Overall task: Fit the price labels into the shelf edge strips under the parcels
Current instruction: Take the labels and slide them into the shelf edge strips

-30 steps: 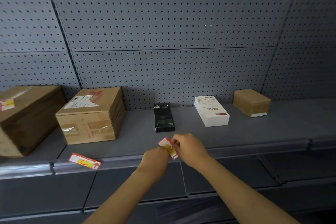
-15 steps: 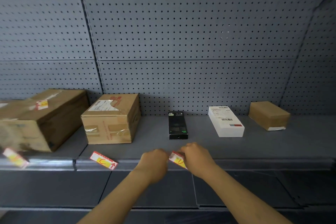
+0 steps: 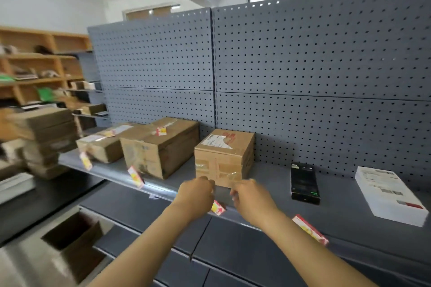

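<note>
Both hands hover at the grey shelf edge strip (image 3: 163, 190), in front of a taped cardboard parcel (image 3: 224, 156). My left hand (image 3: 198, 193) has curled fingers and its back faces me. A red and yellow price label (image 3: 218, 208) pokes out from beneath it on the strip; any grip on it is hidden. My right hand (image 3: 251, 196) is close beside it, fingers curled, with nothing visible in them. Another label (image 3: 310, 229) sits tilted in the strip below a black box (image 3: 304, 183). Two more labels (image 3: 135, 176) (image 3: 85, 161) hang under the larger parcels (image 3: 161, 147) (image 3: 105, 144).
A white box (image 3: 389, 193) lies at the right of the shelf. Grey pegboard (image 3: 303, 65) backs it. A stack of cartons (image 3: 44, 140) and wooden shelving (image 3: 35, 65) stand at the left. An open carton (image 3: 74, 240) sits on the floor below.
Both hands let go of the label under the black box and moved left to the cardboard parcel. The view swung left and up, showing the room.
</note>
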Demonstrator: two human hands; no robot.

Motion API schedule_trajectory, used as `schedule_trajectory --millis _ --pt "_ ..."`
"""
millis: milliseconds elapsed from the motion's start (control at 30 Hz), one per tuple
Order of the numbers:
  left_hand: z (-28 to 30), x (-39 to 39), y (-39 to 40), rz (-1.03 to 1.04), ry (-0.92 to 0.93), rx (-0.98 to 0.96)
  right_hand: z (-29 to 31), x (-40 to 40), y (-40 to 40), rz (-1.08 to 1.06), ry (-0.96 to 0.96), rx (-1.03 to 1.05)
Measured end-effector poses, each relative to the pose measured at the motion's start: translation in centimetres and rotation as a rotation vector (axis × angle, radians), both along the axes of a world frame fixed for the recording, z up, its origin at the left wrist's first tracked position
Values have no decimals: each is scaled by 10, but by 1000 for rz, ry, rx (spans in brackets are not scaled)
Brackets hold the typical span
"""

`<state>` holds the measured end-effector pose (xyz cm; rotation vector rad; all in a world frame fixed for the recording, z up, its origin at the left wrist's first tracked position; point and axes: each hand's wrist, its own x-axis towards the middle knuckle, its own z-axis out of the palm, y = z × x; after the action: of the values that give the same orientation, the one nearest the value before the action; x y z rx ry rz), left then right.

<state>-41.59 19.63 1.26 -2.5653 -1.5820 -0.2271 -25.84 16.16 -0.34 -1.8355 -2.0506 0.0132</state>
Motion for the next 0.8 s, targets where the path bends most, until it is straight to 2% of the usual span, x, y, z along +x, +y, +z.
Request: schedule_trajectory --millis 333,600,800 --pt "17 -137 3 252 -76 54 18 -134 44 279 -28 32" --pt "31 -228 9 365 16 94 26 -231 79 365 -50 50" --pt "30 -267 28 405 -29 97 25 -271 109 394 -78 29"
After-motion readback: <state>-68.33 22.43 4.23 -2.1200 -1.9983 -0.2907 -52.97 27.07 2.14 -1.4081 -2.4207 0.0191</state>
